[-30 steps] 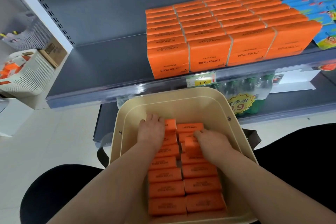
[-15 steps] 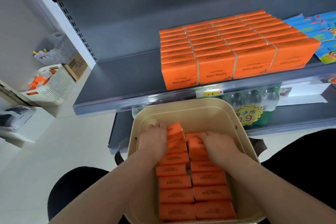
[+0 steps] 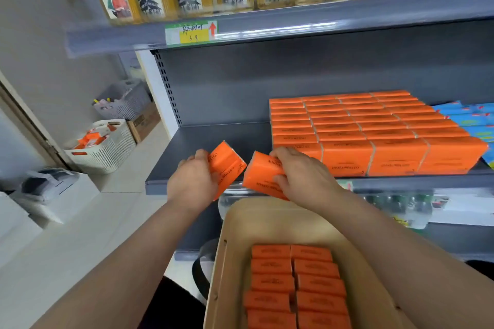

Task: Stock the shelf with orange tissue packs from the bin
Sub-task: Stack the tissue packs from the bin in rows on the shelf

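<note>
Hands raised at the shelf (image 3: 203, 141) edge: left hand (image 3: 193, 185) grips one tilted tissue pack (image 3: 227, 165), right hand (image 3: 302, 176) another (image 3: 263, 176) (both above the bin (image 3: 222, 270)).

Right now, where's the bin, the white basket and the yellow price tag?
bin (image 3: 280, 224): head view, its bare far inner wall.
white basket (image 3: 113, 153): head view, its slatted side wall.
yellow price tag (image 3: 191, 34): head view, the tag's middle, on the upper shelf's edge.
</note>
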{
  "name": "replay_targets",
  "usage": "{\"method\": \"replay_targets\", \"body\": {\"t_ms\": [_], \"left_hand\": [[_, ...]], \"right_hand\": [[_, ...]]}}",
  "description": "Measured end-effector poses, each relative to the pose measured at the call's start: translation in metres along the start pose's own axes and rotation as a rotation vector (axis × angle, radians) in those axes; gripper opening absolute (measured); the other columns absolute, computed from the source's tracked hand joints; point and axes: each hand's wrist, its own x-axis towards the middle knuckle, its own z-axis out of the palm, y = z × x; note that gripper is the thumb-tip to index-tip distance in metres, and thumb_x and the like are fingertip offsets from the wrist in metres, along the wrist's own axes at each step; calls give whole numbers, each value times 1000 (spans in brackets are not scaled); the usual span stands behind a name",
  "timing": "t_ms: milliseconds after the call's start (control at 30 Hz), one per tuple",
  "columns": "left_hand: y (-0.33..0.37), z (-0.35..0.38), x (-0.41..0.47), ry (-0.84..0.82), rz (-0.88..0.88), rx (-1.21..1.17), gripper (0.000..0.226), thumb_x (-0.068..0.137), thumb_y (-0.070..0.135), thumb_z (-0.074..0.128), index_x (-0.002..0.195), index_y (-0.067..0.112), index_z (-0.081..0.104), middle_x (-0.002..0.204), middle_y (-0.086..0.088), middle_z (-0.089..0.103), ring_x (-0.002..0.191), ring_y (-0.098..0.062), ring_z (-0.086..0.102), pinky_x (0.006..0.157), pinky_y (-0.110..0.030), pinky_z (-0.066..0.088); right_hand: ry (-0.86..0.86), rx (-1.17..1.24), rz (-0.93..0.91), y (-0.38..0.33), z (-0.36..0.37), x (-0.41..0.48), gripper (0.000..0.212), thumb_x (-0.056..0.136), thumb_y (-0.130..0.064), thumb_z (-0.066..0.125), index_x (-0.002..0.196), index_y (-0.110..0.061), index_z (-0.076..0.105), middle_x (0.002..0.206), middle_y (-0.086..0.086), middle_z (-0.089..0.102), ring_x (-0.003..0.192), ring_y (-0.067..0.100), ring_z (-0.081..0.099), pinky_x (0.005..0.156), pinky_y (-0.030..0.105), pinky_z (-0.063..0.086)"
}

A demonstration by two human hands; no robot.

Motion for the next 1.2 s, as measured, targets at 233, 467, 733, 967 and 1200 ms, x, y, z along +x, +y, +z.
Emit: {"method": "replay_targets", "body": {"t_ms": [233,467,733,967,1200], "left_hand": [[-33,2,71,-33,-78,90,19,89,21,50,106,13,48,103,-9,62,100,-30,56,66,-36,42],[-51,27,150,-99,-89,113,29,87,15,47,115,15,47,111,-10,61,108,-30,54,80,-40,46],[-51,62,203,-164,11,145,32,88,16,49,119,16,44,116,-7,57,114,-26,49,82,-38,46],[-42,85,226,-162,100,137,36,86,12,52,121,17,44,119,-4,55,116,-25,46,77,-35,41],[-33,93,227,-118,142,97,34,87,11,52,120,19,47,116,-3,57,113,-25,46,80,-37,44]], "right_hand": [[-9,-69,-7,-18,5,129,39,88,-14,57,125,-18,45,122,5,54,112,26,54,79,34,43],[-34,-261,36,10,41,248,41,84,-9,58,123,-17,46,124,5,55,117,27,52,90,36,42],[-11,-303,57,56,81,334,44,83,-1,48,125,-14,48,125,11,46,122,30,42,100,40,38],[-6,-329,85,78,103,354,47,86,-9,52,131,-23,48,126,6,46,122,27,38,96,41,37],[76,-301,66,80,90,338,59,87,-9,57,140,-21,34,130,8,41,122,28,39,97,39,36]]}}
